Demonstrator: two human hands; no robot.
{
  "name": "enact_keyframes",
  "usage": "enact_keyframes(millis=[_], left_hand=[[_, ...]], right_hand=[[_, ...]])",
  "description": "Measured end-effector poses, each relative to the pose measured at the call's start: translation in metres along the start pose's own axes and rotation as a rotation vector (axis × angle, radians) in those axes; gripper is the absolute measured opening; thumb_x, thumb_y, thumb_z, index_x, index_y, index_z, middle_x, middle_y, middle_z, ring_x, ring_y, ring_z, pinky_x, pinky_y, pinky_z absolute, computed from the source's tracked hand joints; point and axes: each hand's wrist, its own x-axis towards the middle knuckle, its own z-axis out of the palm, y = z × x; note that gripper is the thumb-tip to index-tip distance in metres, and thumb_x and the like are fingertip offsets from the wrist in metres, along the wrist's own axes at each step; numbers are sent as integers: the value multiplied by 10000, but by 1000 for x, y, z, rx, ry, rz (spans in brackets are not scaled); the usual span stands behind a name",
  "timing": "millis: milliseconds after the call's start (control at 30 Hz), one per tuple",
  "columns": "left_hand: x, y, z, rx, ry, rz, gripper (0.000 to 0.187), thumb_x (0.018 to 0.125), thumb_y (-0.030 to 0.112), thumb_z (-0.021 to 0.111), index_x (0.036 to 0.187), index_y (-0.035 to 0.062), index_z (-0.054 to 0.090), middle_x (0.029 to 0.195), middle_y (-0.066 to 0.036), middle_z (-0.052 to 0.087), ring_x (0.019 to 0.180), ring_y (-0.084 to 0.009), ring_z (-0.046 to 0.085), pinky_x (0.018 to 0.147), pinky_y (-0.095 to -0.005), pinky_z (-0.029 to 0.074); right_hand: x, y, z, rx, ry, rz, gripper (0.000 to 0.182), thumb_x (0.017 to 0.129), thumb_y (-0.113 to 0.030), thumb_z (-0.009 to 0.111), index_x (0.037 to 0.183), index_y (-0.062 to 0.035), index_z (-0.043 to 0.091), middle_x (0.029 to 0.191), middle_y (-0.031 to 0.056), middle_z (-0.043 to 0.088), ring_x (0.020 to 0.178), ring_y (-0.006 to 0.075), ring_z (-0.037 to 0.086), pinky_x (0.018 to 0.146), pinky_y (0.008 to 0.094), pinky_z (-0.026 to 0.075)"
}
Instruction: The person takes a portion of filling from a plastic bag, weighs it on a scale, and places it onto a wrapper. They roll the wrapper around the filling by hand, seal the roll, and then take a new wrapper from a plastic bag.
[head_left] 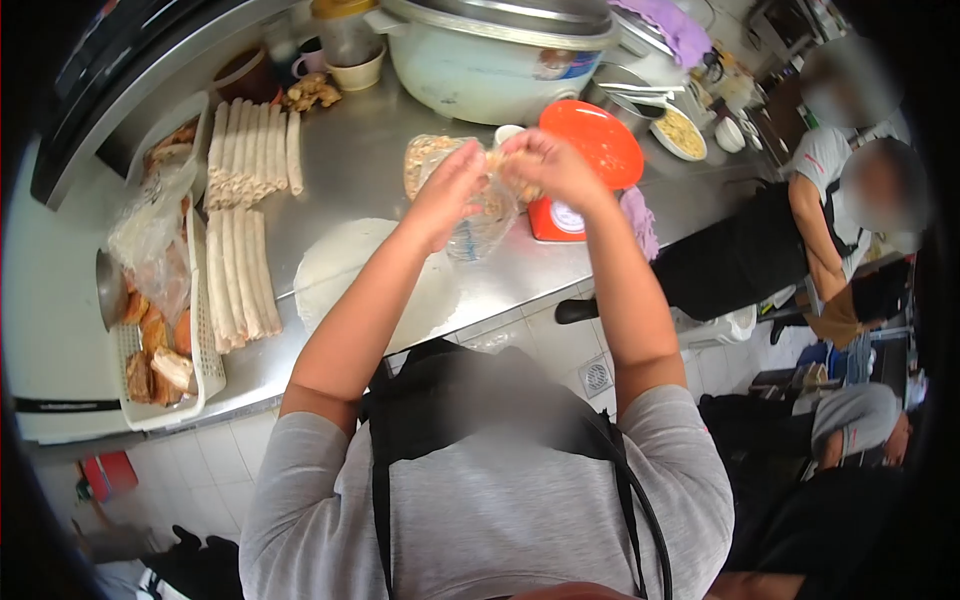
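Observation:
A clear plastic bag [470, 240] with blue print hangs between my hands over the counter. Its upper part is in the curled fingers of my left hand [448, 192]. My right hand [556, 168] is bent round the bag's other side, where pale bits of food show under the fingers. Just behind my left hand sits a bag of chopped food [424, 160]. Below my forearms a round white sheet of dough [350, 265] lies flat, partly covered by my left arm. A red scale [550, 222] with a round dial stands beside my right wrist.
Rolled white sticks [240, 275] lie in two stacks beside a white basket [205, 370] of browned pieces. A large lidded pot [480, 75], orange-red plate [600, 140] and bowl of yellow food [680, 133] stand behind. People in aprons [735, 245] are on the right.

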Motion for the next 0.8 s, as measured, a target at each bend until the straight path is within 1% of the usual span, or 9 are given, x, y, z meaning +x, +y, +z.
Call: enact_keyframes(millis=[100,133,200,300,400,433,533,567,800], left_hand=[[-3,-1,3,-42,-20,10,606,868,420,451,1319,57,274,1345,-185,259,1212,-289,335,915,-422,350],[-5,-3,-1,-48,-35,-2,621,868,429,443,1327,55,255,1366,-189,222,1235,-303,304,929,-429,335],[-7,-14,-10,-115,41,-62,579,877,409,436,1298,35,301,1332,-181,284,1181,-315,376,906,-420,357],[-18,-30,-33,-95,100,-91,549,882,398,431,1273,26,335,1308,-174,317,1135,-315,424,894,-418,366],[-37,-36,-54,-47,195,-123,526,883,393,433,1256,31,361,1287,-163,341,1100,-307,455,879,-411,374],[-44,-36,-62,-46,205,-117,523,882,396,434,1254,34,365,1280,-159,348,1096,-304,458,873,-407,376],[-61,-40,-86,-84,269,-118,481,864,348,473,1235,55,386,1251,-134,377,1072,-286,474,830,-371,392],[-67,-43,-93,-102,297,-122,463,856,323,492,1227,63,395,1240,-124,388,1062,-279,481,812,-356,398],[-110,-49,-129,-120,399,-125,411,866,332,485,1179,70,440,1185,-101,425,1023,-271,501,783,-347,413]], right_hand=[[8,-9,-55,-116,196,13,177,799,-137,582,935,-35,533,742,1,557,633,65,531,557,218,443],[10,-11,-66,-226,315,2,243,773,-206,592,900,-4,545,688,49,568,598,113,562,482,245,431],[18,8,-95,-335,399,81,247,755,-197,595,899,-2,546,672,61,571,587,135,572,484,258,445],[22,26,-115,-448,371,157,253,768,-162,601,921,20,515,737,59,587,562,93,529,519,217,439],[27,40,-122,-457,302,177,332,724,-184,641,944,33,519,738,78,605,576,110,544,544,238,459],[29,40,-118,-600,379,197,421,676,-208,684,987,25,521,837,120,581,559,134,558,549,253,476],[8,18,-98,-715,502,141,467,663,-232,627,1039,24,521,768,149,629,924,201,506,704,292,493],[8,18,-99,-728,473,171,517,655,-236,640,1077,27,500,745,132,632,1088,182,379,779,288,460],[3,23,-99,-476,499,120,478,688,-279,644,1036,29,529,696,108,628,917,185,543,778,309,459]])
